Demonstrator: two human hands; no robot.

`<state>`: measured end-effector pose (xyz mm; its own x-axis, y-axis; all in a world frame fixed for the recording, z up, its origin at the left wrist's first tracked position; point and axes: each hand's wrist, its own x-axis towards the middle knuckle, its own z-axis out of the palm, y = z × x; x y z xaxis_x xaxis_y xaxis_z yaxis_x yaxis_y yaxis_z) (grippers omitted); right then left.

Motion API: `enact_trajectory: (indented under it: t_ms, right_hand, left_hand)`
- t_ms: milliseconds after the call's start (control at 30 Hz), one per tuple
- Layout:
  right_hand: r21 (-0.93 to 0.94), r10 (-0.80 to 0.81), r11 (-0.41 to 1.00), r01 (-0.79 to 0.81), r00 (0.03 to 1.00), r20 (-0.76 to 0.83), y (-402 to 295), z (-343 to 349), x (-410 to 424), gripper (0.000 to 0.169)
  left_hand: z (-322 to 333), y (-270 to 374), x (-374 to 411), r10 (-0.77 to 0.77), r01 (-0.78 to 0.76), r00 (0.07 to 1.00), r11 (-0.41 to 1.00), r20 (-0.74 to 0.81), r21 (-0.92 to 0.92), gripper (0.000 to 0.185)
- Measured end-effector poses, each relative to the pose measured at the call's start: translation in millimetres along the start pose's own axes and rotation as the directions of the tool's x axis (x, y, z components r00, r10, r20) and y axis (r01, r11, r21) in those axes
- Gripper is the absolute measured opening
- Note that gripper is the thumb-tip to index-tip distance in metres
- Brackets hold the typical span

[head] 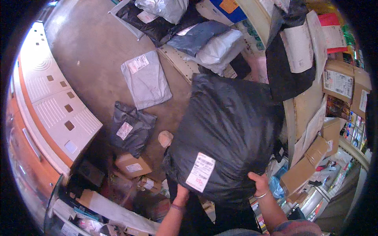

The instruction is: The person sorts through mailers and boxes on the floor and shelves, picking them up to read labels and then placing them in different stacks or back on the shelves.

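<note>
A large, bulging black plastic mailer bag (230,124) fills the space before me, held between both hands. My left hand (182,191) supports its lower left edge, with the fingers hidden beneath the plastic. At the lower right corner my right hand (260,183) grips the bag, thumb on top. A white shipping label (201,172) with print and red handwriting is stuck near the bag's lower left. To the left on the floor lie a grey mailer bag (147,82) and a smaller dark mailer bag (133,126), each labelled.
Silver and black parcels (218,47) are heaped on low shelving at the top. Cardboard boxes (338,79) and another black bag (277,65) line the right side. A cardboard box (133,165) sits on the floor, lower left. A white perforated panel counter (53,103) curves along the left.
</note>
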<state>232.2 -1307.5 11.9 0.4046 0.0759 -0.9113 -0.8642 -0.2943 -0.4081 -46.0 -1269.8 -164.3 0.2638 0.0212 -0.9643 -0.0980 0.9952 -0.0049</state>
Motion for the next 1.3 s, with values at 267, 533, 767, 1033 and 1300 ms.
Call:
enact_trajectory:
  t_ms: [267,533,767,1033,1300]
  right_hand:
    - [0.251,-0.101,0.961,0.116,0.992,-0.069,-10.4,-27.7,-1.3,0.044]
    - [0.337,-0.145,0.919,0.205,0.97,-0.194,-33.4,-64.4,48.6,0.043]
    - [0.179,-0.412,0.879,0.442,0.893,-0.183,-36.6,-73.5,87.3,0.046]
    - [0.178,-0.562,0.778,0.603,0.794,-0.232,-15.3,-45.2,110.7,0.048]
    - [0.131,-0.687,0.644,0.753,0.646,-0.333,6.0,-35.0,131.1,0.05]
  left_hand:
    - [73.5,141.8,96.5,0.448,-0.594,0.797,0.46,0.405,0.66,0.034]
    - [221.1,236.8,235.2,0.238,-0.395,0.895,0.816,0.378,0.423,0.04]
    - [339.7,267.1,252.0,0.297,-0.453,0.825,0.856,0.481,0.248,0.047]
    - [363.5,301.2,305.2,0.216,-0.305,0.784,0.951,0.582,0.059,0.024]
    - [385.8,353.0,275.7,0.202,-0.22,0.679,0.973,0.706,-0.066,0.029]
